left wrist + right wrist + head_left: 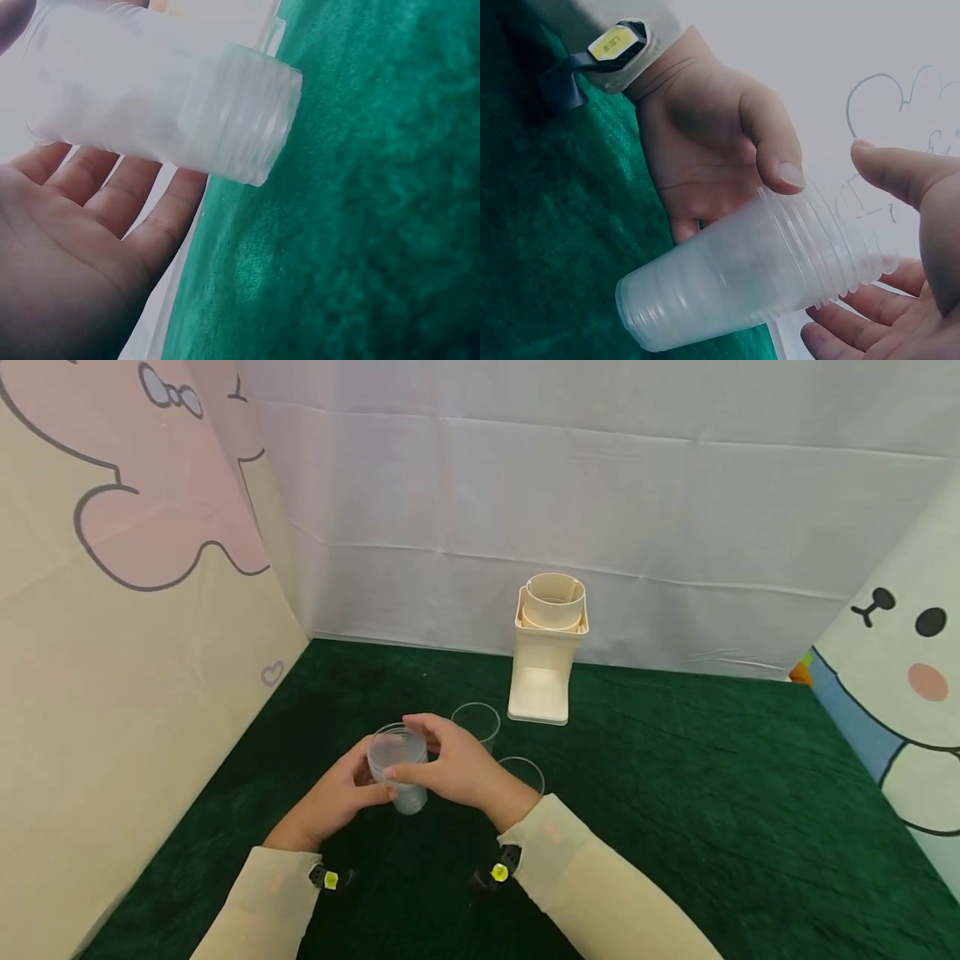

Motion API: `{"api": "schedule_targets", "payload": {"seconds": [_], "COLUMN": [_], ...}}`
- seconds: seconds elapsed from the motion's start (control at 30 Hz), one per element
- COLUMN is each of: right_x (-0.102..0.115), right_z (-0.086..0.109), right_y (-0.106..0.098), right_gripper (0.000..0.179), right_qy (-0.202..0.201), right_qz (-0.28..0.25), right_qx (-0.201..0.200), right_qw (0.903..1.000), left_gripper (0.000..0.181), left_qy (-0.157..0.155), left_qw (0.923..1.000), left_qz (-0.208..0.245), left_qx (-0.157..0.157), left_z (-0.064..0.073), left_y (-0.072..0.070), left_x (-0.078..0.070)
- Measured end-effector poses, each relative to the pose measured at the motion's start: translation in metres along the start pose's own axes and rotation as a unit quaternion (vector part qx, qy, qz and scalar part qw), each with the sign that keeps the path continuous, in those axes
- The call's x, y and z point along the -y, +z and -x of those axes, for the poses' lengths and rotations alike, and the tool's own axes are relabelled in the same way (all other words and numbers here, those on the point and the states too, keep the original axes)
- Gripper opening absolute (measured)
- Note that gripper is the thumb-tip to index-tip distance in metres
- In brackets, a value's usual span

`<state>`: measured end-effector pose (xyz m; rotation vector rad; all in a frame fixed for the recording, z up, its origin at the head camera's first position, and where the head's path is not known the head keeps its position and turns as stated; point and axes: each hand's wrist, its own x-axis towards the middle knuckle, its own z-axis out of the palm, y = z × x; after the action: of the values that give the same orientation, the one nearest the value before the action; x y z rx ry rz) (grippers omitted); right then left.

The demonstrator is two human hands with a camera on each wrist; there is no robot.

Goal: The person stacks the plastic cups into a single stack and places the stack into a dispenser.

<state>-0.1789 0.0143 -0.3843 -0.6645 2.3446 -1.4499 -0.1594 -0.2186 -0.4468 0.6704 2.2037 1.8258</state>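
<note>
A nested stack of clear plastic cups (409, 797) is held upright between both hands over the green cloth. My left hand (327, 806) grips its left side. In the right wrist view, the left thumb (780, 161) presses on the stack (705, 281) just below the rims, fingers behind. My right hand (457, 766) curves about the upper rims. Its fingers (862, 307) touch the rims, while its thumb (885, 165) appears to stand apart from them. Two more clear cups, a farther cup (476, 720) and a nearer cup (522, 770), stand right of the stack, partly behind the right hand and wrist.
At the back, against the white curtain (487, 485), stands a cream plastic holder (542, 668) with a round ring (555, 602) on top. The green cloth (712, 793) covers the table. Printed cloths hang at the left (135, 693) and right (900, 635).
</note>
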Motion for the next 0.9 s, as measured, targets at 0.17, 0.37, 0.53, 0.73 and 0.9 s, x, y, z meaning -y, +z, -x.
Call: {"api": "schedule_targets", "payload": {"seconds": [0.17,0.37,0.53,0.73,0.9], "right_x": [0.0003,0.0003,0.0003,0.0027,0.0053], "right_z": [-0.0013,-0.0019,-0.0007,0.0015,0.0075], "right_y": [-0.0005,-0.0001,-0.0006,-0.0032,-0.0098], "right_gripper": [0.078,0.077,0.077,0.081,0.080], "right_qy": [-0.006,0.000,-0.002,-0.008,-0.010], "right_qz": [0.009,0.017,0.024,0.029,0.024], "right_qx": [0.011,0.017,0.018,0.017,0.005], "right_qw": [0.9999,0.9997,0.9995,0.9994,0.9996], "left_gripper": [0.066,0.067,0.067,0.067,0.069], "left_qy": [0.000,-0.005,-0.020,-0.022,-0.028], "left_qw": [1.0000,0.9999,0.9997,0.9994,0.9993], "left_qz": [0.007,0.012,0.012,0.024,0.023], "left_qx": [0.007,0.008,0.006,0.010,0.005], "left_z": [-0.0021,-0.0026,-0.0024,-0.0029,-0.0036], "left_y": [-0.0030,-0.0038,-0.0038,-0.0039,-0.0038], "left_x": [0.0013,0.0029,0.0027,0.0014,0.0014]}}
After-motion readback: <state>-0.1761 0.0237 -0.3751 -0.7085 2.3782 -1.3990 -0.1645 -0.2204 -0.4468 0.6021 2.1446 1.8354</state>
